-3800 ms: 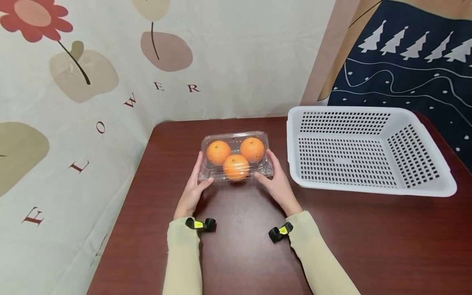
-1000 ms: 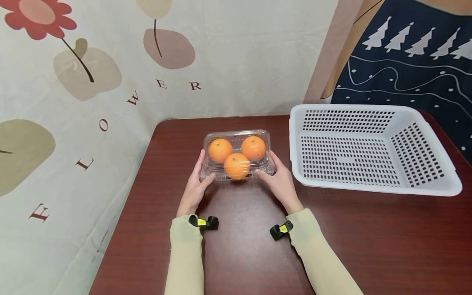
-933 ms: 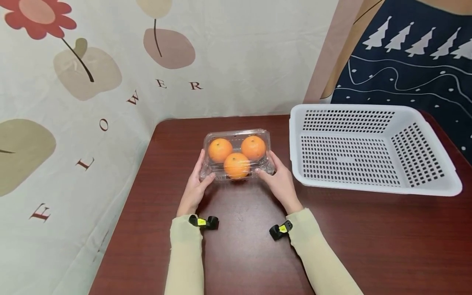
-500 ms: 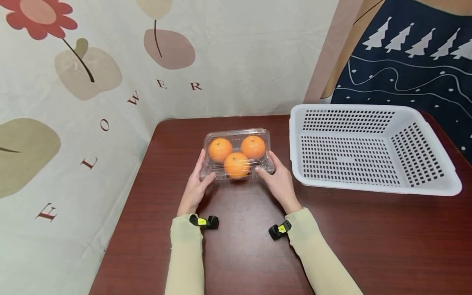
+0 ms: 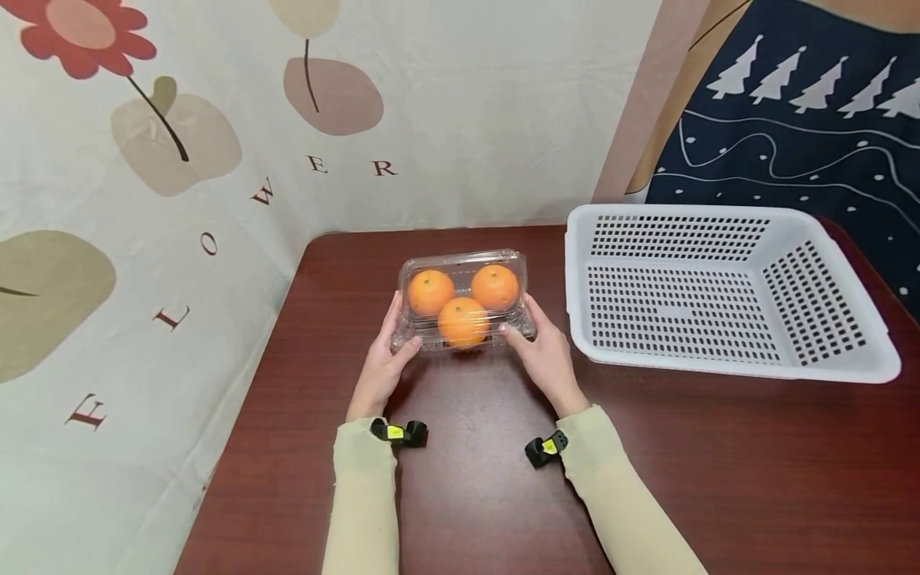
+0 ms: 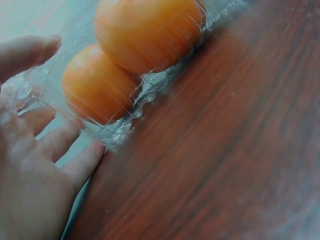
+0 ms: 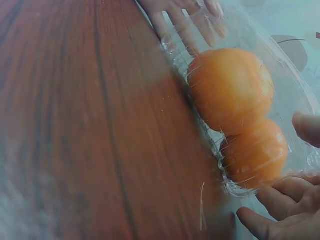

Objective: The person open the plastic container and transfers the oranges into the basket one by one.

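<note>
A clear plastic clamshell container (image 5: pixel 461 268) sits at the middle of the dark red table, lid down over three oranges. The front orange (image 5: pixel 463 323) lies between the back left orange (image 5: pixel 431 292) and the back right orange (image 5: pixel 494 287). My left hand (image 5: pixel 381 367) grips the container's left end, thumb at the front corner and fingers along the side. At the opposite end, my right hand (image 5: pixel 549 359) holds it with the thumb on the front edge. Both wrist views show the spread fingers against the clear plastic (image 6: pixel 50 75), with two oranges visible through it.
A white perforated plastic basket (image 5: pixel 676 311) stands on the table (image 5: pixel 467 495) just right of the container, with nothing in it. A pale printed cloth (image 5: pixel 489 120) hangs behind and to the left. Beyond the basket hangs a navy cloth (image 5: pixel 791 152) with white trees.
The head view has shifted slightly. Both hands keep the same grip on the container, which stays at nearly the same spot, and the basket has not moved.
</note>
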Demonstrator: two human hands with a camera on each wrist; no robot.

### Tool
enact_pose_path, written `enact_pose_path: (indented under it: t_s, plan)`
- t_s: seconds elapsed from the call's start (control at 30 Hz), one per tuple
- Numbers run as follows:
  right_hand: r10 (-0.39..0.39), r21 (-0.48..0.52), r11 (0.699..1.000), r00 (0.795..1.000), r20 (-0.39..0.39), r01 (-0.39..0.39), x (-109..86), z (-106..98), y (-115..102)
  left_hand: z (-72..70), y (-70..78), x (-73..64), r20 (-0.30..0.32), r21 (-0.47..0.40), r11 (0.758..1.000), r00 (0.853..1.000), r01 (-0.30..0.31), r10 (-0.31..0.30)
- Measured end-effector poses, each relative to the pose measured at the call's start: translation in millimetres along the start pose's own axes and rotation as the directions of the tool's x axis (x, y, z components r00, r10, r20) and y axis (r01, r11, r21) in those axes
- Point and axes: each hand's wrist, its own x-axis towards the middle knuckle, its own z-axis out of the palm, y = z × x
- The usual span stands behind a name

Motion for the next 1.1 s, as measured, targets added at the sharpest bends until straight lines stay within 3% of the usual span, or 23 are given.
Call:
enact_pose_path:
  t_s: [0.27,0.5,0.67,1.1]
  plan:
    - [-0.028,-0.013,1.000,0.999,-0.017,0.028,-1.2,1.3,-1.6,0.2,0.9,-0.3,0.002,-0.002,1.000,1.000,-0.004,0.004]
    - [-0.022,0.078,0.997,0.997,-0.075,0.028,0.0,-2.3,-1.4,0.5,0.6,-0.7,0.016,0.018,1.000,1.000,0.011,-0.011]
    - [-0.029,0.033,0.999,0.999,-0.039,0.030,-0.8,-4.0,-3.3,0.4,0.1,-0.6,0.006,0.043,0.999,1.000,0.029,-0.029]
    - [-0.001,0.208,0.978,0.998,-0.056,0.013,-1.3,-3.9,1.6,-0.1,0.3,-1.1,-0.008,0.061,0.998,1.000,0.027,-0.027]
